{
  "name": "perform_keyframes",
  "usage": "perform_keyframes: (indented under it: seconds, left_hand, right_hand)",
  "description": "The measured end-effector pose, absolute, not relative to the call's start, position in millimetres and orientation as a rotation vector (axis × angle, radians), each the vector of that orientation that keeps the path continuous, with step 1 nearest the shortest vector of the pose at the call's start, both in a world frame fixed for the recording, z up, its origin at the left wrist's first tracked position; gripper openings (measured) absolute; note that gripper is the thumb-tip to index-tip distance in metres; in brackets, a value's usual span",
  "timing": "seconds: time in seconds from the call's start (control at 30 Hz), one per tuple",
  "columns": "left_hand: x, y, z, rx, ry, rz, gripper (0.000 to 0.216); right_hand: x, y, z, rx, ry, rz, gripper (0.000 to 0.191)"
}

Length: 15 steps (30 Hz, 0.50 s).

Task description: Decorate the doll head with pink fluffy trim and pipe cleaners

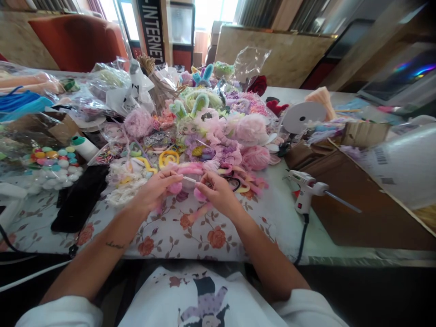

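Between my two hands stretches a short thin white strip [189, 180]; its exact kind is not clear. My left hand [157, 185] pinches its left end between thumb and fingers. The right end sits in the closed fingertips of my right hand [218, 191]. A pink pompom [175, 188] shows just under the left fingertips, and a second pink pompom [199, 195] under the right ones; whether they join the strip is hidden. Just beyond my right hand lie dark scissor handles [234, 183] among pink fuzzy stems [254, 181]. Both hands hover over the flowered cloth [163, 236].
A white glue gun [304, 190] stands at right beside a brown cardboard box [361, 200]. Behind my hands is a heap of pink yarn [255, 157], dolls and plastic bags. A black phone-like object [80, 200] and a bag of colourful pompoms [54, 165] lie left.
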<state>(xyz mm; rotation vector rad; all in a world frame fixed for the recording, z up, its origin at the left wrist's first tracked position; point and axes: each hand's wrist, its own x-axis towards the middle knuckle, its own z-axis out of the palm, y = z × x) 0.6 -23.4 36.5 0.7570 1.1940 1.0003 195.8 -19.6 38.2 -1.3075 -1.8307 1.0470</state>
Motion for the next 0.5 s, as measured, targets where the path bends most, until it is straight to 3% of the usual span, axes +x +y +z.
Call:
perform_keyframes:
  seconds: [0.2,0.5]
  left_hand:
    - [-4.4,-6.1,43.7,0.659,1.140,0.876,0.026]
    - [14.5,0.3,37.6,1.026,1.032,1.171,0.026]
  right_hand:
    - [191.5,-12.3,52.0,-1.340,-1.906,1.035,0.021]
    - [201.1,-0.3,43.5,-1.056,-2.035,0.735,0.019]
